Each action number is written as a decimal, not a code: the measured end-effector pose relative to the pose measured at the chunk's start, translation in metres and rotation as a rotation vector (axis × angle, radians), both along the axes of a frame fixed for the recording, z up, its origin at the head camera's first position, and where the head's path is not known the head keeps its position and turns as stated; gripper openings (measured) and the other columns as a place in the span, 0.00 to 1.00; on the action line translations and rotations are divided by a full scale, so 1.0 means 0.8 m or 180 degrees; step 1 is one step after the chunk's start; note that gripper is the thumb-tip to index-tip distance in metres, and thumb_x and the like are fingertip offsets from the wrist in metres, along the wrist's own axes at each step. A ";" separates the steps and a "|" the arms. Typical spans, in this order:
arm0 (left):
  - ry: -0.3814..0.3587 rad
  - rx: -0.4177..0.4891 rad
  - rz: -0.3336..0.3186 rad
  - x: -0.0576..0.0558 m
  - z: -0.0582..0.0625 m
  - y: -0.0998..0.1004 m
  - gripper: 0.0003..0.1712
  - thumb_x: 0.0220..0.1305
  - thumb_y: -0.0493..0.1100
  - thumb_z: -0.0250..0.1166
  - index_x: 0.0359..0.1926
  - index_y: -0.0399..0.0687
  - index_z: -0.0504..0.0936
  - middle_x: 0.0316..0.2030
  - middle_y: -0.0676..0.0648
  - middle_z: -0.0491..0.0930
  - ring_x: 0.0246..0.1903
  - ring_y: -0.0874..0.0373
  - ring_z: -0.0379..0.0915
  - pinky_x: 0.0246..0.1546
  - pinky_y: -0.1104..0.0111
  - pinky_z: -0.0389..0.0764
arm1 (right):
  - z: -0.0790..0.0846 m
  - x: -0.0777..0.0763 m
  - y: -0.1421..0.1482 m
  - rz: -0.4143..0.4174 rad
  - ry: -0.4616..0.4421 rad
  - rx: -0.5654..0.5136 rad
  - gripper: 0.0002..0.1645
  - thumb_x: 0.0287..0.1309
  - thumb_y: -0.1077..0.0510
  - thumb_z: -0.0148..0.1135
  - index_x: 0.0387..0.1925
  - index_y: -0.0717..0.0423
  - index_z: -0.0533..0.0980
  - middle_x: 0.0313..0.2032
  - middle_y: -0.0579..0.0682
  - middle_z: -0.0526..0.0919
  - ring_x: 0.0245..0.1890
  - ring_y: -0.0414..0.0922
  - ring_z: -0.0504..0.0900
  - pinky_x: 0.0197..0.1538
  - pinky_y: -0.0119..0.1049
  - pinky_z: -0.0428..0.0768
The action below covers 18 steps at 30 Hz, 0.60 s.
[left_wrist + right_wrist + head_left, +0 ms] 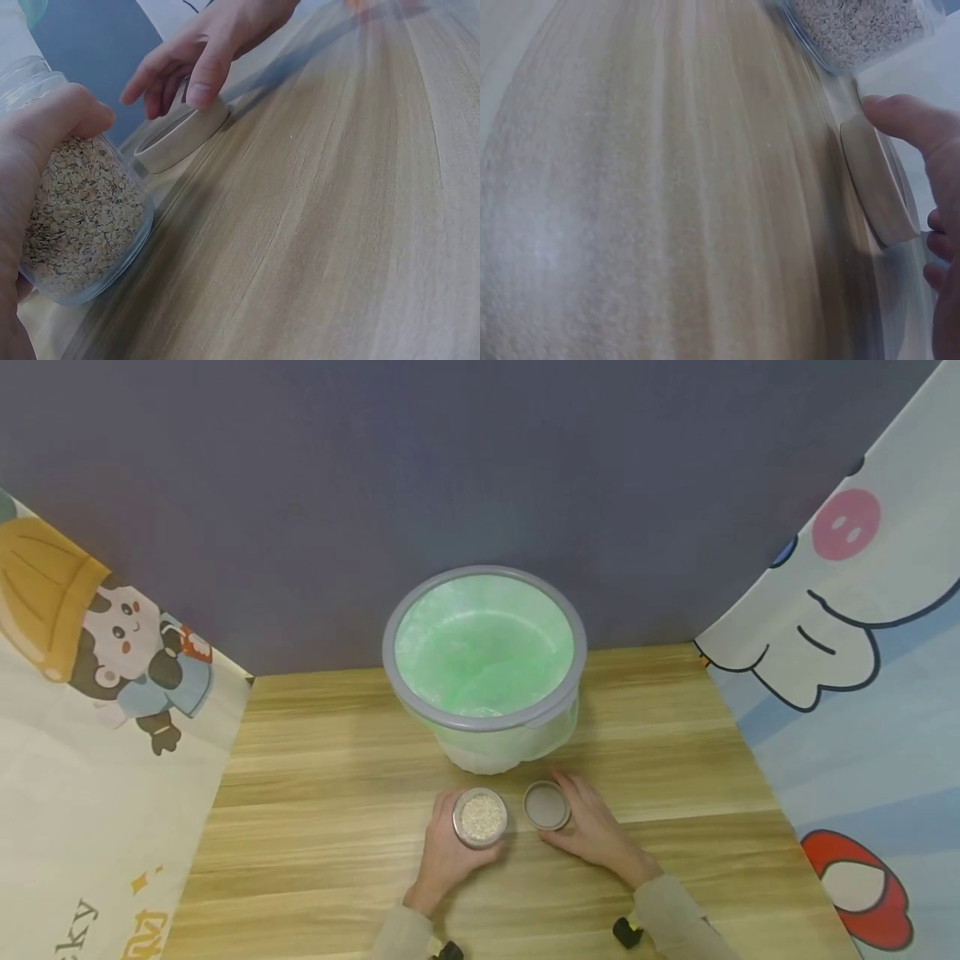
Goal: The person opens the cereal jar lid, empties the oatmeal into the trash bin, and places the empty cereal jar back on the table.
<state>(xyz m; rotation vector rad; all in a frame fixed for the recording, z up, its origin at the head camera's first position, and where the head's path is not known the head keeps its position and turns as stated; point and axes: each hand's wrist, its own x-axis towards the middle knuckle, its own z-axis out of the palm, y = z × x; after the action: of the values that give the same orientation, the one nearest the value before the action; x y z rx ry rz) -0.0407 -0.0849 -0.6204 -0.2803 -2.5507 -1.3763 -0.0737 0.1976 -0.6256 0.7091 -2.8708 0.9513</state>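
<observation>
A clear glass jar of oat flakes (pixel 86 221) stands lidless, and my left hand (pixel 447 852) grips it round its side, thumb across the near side. To its right lies a round pale lid (pixel 546 807), flat on the wooden table with its hollow face up. Around that lid my right hand (pixel 592 827) is spread, thumb tip right at the near rim and fingers past the far rim. In the right wrist view the thumb (pixel 907 120) shows over one end of the lid (pixel 877 184), the other fingers loosely bent beyond it.
A large pale green tub (pixel 483 747) with a grey rim stands just behind the jar and lid. Behind it rises a dark grey wall (pixel 480 460). Cartoon-printed sheets (pixel 97 793) flank the wooden table (pixel 300 827) on the left and right.
</observation>
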 end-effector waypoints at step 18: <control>-0.0623 0.0160 -0.0221 0.003 0.009 -0.010 0.63 0.36 0.56 0.88 0.72 0.44 0.66 0.64 0.50 0.71 0.64 0.49 0.72 0.66 0.44 0.75 | 0.010 0.003 -0.018 0.0156 0.0064 -0.0288 0.61 0.49 0.43 0.80 0.77 0.60 0.59 0.70 0.61 0.70 0.69 0.61 0.68 0.70 0.62 0.71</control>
<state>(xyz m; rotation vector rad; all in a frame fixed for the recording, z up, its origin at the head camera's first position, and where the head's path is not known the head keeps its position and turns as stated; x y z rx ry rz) -0.0387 -0.0931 -0.6135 -0.2378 -2.6801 -1.5622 -0.0716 0.1833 -0.6174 0.7798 -2.7848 1.0659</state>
